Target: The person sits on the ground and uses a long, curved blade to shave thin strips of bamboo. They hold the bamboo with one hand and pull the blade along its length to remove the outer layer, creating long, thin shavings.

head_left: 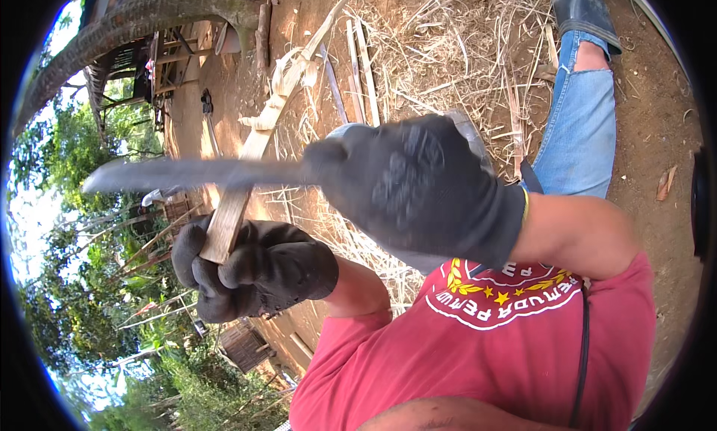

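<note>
My right hand (418,188), in a black glove, is closed round the handle of a knife (179,175). Its long dark blade points left, blurred by motion, and lies across the view of a pale wooden strip (256,141). Whether blade and wood touch I cannot tell. The strip is long, flat and bamboo-like, with curled shavings (287,72) clinging to its far half. My left hand (261,270), also in a dark glove, grips the strip's near end between thumb and fingers. The knife's handle is hidden inside my right fist.
Thin shavings (455,54) cover the brown ground ahead, with loose strips (364,69) beside them. My jeans-clad leg (579,128) and dark boot (585,16) stretch along the right. A thick curved trunk (127,35) crosses the upper left. Trees and a wooden shelter stand farther off.
</note>
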Motion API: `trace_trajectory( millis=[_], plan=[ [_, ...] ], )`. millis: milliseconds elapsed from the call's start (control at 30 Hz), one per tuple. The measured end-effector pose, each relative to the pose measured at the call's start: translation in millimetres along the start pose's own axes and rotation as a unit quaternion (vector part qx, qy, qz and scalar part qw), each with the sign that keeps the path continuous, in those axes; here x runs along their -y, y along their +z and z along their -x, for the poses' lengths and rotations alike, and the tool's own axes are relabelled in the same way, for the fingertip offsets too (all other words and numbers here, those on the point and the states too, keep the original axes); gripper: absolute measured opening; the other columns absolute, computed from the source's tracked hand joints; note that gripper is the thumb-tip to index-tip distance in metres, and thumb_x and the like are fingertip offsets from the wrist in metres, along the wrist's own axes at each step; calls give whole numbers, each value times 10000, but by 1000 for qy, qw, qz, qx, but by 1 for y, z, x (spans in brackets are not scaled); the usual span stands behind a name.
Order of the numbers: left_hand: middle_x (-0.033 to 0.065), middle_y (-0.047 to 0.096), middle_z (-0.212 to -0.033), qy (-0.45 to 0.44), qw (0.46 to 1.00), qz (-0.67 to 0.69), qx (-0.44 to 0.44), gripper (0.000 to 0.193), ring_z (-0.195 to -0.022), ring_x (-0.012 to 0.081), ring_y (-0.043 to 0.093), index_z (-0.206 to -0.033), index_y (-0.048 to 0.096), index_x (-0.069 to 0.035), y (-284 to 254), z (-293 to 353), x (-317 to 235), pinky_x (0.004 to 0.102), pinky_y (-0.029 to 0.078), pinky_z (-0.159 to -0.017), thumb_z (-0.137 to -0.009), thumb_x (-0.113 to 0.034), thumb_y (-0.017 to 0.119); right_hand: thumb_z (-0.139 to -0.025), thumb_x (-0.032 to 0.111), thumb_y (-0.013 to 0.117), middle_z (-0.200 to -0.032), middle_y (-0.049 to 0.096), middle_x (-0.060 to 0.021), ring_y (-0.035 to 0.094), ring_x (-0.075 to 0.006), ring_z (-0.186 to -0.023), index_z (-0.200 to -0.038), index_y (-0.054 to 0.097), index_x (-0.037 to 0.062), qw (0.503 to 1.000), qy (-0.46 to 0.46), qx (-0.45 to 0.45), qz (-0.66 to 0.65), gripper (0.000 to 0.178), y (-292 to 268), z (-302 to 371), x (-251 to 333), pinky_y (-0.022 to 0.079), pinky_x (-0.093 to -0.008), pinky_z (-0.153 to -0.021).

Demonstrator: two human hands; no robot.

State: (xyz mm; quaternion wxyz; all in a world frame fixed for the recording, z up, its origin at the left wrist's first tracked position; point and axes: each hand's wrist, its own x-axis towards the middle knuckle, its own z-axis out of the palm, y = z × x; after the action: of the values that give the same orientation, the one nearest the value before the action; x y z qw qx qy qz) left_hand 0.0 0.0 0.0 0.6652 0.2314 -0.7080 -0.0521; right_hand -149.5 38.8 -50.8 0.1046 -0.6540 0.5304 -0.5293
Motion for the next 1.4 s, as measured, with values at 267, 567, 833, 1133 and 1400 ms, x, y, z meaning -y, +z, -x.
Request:
trace_trajectory(
  millis=[267,567,833,1133,1400],
  plan=[
    [14,520,-948,-97,994,54,25,118,-903,86,524,-918,475,-83,-7,-15,-13,286,436,-867,-925,-141,576,-815,200,606,-603,556,-63,630,-220,-529,-882,567,138,999,14,-16,36,99,13,16,-12,467,-411,-417],
    [166,514,-1064,-174,866,465,56,304,-980,176,527,-1161,463,50,-21,-14,13,355,492,-809,-945,-162,493,-797,283,655,-669,542,-30,620,-195,-563,-883,595,125,997,-45,0,59,189,4,2,7,483,-328,-467],
    [131,614,-1018,-67,931,357,26,180,-808,183,610,-1054,588,-6,-11,-17,27,345,521,-732,-939,-142,567,-813,184,706,-676,567,-72,603,-251,-526,-975,601,61,994,41,-23,-97,229,-27,-4,21,477,-362,-468],
    [160,609,-1018,-159,875,457,21,198,-833,196,616,-950,564,37,-9,-8,15,337,522,-770,-895,-144,621,-803,213,701,-768,591,-78,614,-263,-536,-1094,596,72,999,-20,-20,31,340,-24,-3,17,475,-397,-476],
    [209,593,-1067,-271,778,567,13,226,-885,238,630,-1028,516,70,-17,-10,8,321,528,-819,-884,-76,610,-786,238,704,-752,589,-66,634,-224,-576,-1046,613,83,999,5,16,27,317,-23,5,17,481,-381,-478]
  ],
)
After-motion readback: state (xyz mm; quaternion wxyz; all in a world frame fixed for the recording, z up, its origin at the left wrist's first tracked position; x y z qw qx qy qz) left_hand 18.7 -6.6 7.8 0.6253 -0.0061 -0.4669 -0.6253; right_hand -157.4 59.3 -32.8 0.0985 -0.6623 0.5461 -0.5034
